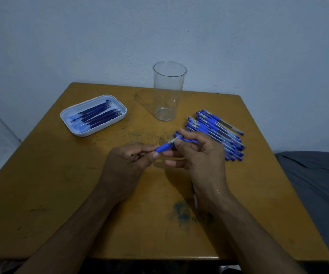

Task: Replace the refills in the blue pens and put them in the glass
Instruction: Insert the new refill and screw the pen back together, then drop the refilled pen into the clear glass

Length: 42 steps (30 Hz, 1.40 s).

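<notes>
Blue pen (166, 146) held above the wooden table (61, 194): I note the left hand (127, 165) pinching its grip end, the right hand (197, 155) pinching its clear barrel. Glass (168, 91) stands upright behind. Pen pile (217, 133) lies right; refills (98, 115) in white tray (68, 115) left.

There was only one view, a wide-angle camera worn on the person's head. It looked forward and down over the tabletop (61, 194), from close above its near edge. Both forearms entered from the bottom of the frame. The wall (80, 36) behind the tabletop filled the upper part, and straight lines bent near the borders.
</notes>
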Motion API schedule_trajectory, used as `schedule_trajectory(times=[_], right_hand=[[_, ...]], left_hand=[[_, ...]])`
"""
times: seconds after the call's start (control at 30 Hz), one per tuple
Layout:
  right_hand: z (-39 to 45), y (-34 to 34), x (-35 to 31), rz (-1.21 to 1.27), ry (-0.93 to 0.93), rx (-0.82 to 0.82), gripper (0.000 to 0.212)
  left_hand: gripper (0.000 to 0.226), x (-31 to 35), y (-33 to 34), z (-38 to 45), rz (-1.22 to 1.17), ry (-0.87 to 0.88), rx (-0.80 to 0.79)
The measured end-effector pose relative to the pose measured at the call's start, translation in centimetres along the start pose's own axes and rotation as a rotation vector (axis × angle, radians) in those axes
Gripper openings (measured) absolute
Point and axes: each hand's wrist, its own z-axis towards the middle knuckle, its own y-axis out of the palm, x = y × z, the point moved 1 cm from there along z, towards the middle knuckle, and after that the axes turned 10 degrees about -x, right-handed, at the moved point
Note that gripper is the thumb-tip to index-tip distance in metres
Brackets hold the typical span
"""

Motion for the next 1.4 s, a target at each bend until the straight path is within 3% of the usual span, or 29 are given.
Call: schedule_trajectory(times=[0.4,0.53,0.63,0.73,0.87,1.13,1.4], right_hand=[[0.3,0.9,-0.2,-0.010,0.005,0.017,0.026],[0.4,0.7,-1.2,-0.171,-0.067,0.069,0.028],[0.9,0.3,-2.9,-0.381,-0.199,0.160,0.027],[2.1,0.1,-5.7,-0.525,-0.339,0.222,0.023],[4.2,0.9,-9.6,-0.560,-0.466,0.259,0.023],[9.9,1.8,-13.1,-0.591,-0.694,0.274,0.024],[14.8,2.3,-10.7,-0.932,-0.596,0.139,0.028]], left_hand=[[0.025,0.5,0.0,0.1,0.145,0.060,0.014],[0.035,0.9,-1.2,0.1,0.175,0.051,-0.052],[0.047,0.4,-2.4,0.4,0.423,0.040,-0.037],[0.056,-0.3,-1.9,1.9,0.693,-0.084,-0.163],[0.059,-0.5,-1.0,4.9,0.884,-0.156,-0.238],[0.051,-2.5,-0.4,5.2,0.910,-0.120,-0.247],[0.052,-2.5,-0.5,5.3,0.900,-0.130,-0.245]])
